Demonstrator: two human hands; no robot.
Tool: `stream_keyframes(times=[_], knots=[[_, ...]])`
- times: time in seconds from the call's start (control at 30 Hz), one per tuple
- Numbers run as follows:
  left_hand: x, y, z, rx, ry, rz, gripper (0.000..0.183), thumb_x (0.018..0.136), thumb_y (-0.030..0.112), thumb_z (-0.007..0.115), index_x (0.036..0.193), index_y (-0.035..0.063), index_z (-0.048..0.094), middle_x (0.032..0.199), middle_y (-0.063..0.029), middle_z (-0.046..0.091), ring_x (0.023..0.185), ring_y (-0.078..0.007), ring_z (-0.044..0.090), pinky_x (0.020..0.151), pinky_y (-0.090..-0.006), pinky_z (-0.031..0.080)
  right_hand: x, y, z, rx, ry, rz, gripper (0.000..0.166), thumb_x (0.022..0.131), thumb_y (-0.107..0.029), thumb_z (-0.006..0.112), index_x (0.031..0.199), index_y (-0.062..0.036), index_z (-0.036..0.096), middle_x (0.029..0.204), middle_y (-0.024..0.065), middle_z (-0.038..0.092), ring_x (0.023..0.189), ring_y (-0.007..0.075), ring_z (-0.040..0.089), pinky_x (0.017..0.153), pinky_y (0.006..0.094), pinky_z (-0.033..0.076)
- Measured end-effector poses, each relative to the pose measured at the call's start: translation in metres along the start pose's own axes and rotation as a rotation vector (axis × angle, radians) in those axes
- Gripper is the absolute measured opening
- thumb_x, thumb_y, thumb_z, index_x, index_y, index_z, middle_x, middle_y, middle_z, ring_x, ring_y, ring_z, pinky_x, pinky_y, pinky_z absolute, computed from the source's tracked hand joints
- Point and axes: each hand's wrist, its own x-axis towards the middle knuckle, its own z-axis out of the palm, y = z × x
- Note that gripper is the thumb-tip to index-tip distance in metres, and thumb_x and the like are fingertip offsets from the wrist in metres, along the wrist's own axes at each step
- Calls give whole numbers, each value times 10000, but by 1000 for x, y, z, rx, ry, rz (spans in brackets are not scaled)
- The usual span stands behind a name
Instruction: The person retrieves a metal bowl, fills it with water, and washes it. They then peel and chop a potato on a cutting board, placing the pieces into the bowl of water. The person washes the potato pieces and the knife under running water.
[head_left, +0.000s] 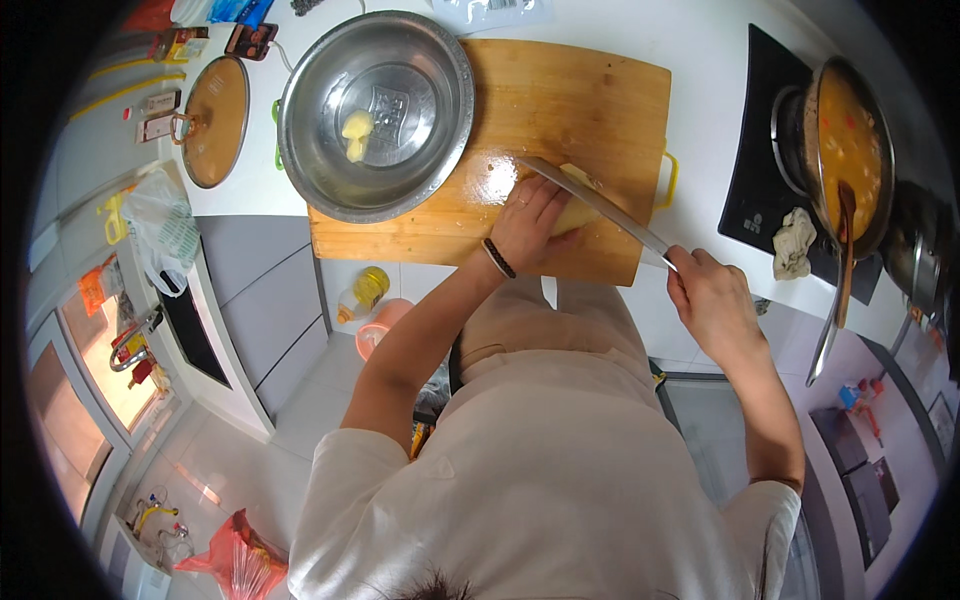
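My right hand (712, 304) grips the handle of a kitchen knife (604, 206), its blade slanting up and left across the wooden cutting board (592, 97). Beneath and beside the blade lies a pale yellow, peeled piece of food (576, 216), perhaps a root vegetable. My left hand (527, 221) holds it down on the board, fingertips close against the blade. The fingers and knife hide part of it. A large stainless steel basin (439, 161) overlaps the board's left side, and small pale yellow chunks (358, 135) rest on its bottom.
On the right, a pan (847, 150) of orange-yellow stew with a wooden utensil (847, 225) sits on a black cooktop (750, 172), beside a crumpled cloth (794, 244). A glass lid (221, 120) and a phone (252, 41) lie left of the basin.
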Motion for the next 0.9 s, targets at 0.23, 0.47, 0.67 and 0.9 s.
stream_keyframes(times=[0.23, 0.47, 0.67, 0.9], knots=[[0, -5, 2, 3, 11, 16, 561, 646, 234, 732, 1127, 9, 551, 1153, -143, 520, 1110, -315, 470, 947, -454, 386, 31, 16, 14, 94, -102, -57, 71, 770, -23, 556, 825, -17, 512, 626, 153, 536, 565, 354, 546, 539, 434, 432], [4, -1, 2, -27, 40, -19, 573, 640, 194, 753, 1131, 9, 521, 1168, -172, 505, 1073, -377, 489, 887, -450, 423, 65, 42, 63, 233, -57, -25, 41, 803, -19, 518, 799, 0, 482, 647, 181, 550, 590, 382, 540, 540, 446, 414], [3, 30, 18, 73, 140, -266, 538, 706, 192, 710, 1172, 29, 496, 1192, -154, 485, 1093, -353, 428, 920, -432, 367, 45, 1, 12, 318, -69, 110, 70, 820, -44, 533, 805, 4, 484, 627, 174, 532, 580, 382, 533, 540, 459, 410], [3, 40, 22, 129, 169, -329, 526, 748, 233, 685, 1194, 32, 492, 1214, -134, 475, 1091, -350, 390, 934, -435, 332, 14, -19, 15, 287, -5, 157, 60, 801, -11, 548, 792, 12, 493, 620, 181, 534, 579, 375, 551, 540, 449, 435]])
